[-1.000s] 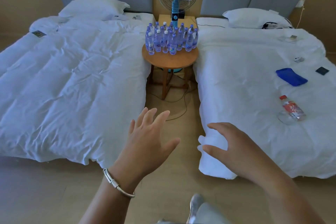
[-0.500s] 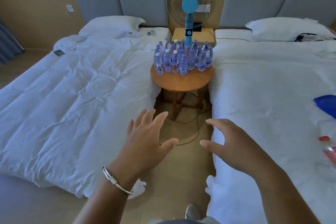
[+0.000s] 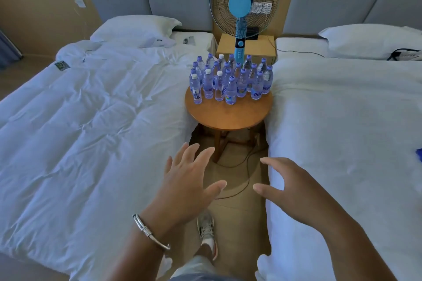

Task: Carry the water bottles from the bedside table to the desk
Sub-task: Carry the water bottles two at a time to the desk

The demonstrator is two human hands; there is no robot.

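Head view: twin beds, 2 in all, the left bed (image 3: 96,125) and the right bed (image 3: 347,125), flank a narrow aisle with a round table (image 3: 228,116) at its far end. Bottles (image 3: 230,80) stand upright in a tight cluster on the back half of the table, touching or nearly so. About 20 caps show; the rear rows overlap, so an exact count cannot be given. 3 or 4 caps are white, the rest blue. 1 fan (image 3: 243,4) stands behind the table, beside a small cabinet (image 3: 246,47). 2 pillows show, 1 per bed.

Left hand (image 3: 187,180) is raised in the aisle, fingers spread wide, holding nothing; a bracelet (image 3: 148,231) sits on its wrist. Right hand (image 3: 294,187) is raised beside it, fingers loosely bent and apart, also holding nothing. Both are well short of the table. No desk is visible.

Risks, as judged: a cable (image 3: 246,166) trails across the floor ahead of the shoe (image 3: 206,228) and could catch a foot. Reaching into the packed cluster could topple neighbouring bottles onto either bed. Taking too many at once invites a drop.
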